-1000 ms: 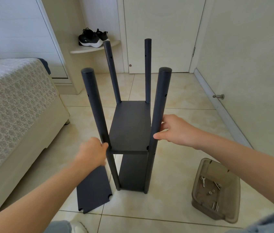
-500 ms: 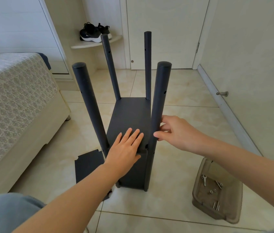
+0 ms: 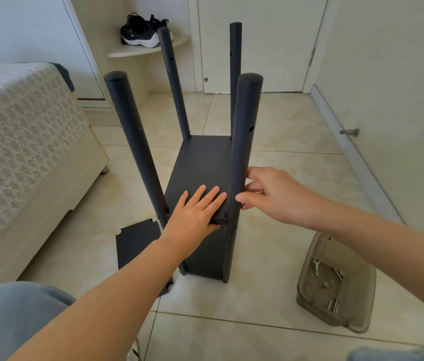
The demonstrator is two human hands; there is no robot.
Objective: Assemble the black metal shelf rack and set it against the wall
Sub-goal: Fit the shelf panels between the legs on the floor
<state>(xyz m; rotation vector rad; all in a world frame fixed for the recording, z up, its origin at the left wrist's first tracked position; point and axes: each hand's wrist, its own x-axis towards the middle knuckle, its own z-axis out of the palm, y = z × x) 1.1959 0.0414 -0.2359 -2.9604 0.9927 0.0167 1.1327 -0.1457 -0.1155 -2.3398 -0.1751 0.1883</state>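
Note:
The black metal shelf rack [image 3: 203, 162] stands upright on the tiled floor, with several round posts rising above its upper shelf panel. My left hand [image 3: 195, 214] lies flat, fingers straight, on the near end of that panel, thumb under its front edge. My right hand [image 3: 265, 194] holds the near right post [image 3: 243, 142] from the right side, thumb and fingers around it. A loose black shelf panel [image 3: 138, 243] lies flat on the floor just left of the rack's base.
A brownish clear plastic tray [image 3: 336, 285] with screws, washers and a small wrench sits on the floor at right. A bed [image 3: 23, 152] fills the left. The wall [image 3: 401, 74] with a doorstop [image 3: 349, 132] runs along the right; a closed door [image 3: 257, 43] is behind.
My left hand left the near left post and now lies flat on the upper shelf. My right hand stays on the near right post. The view moved closer.

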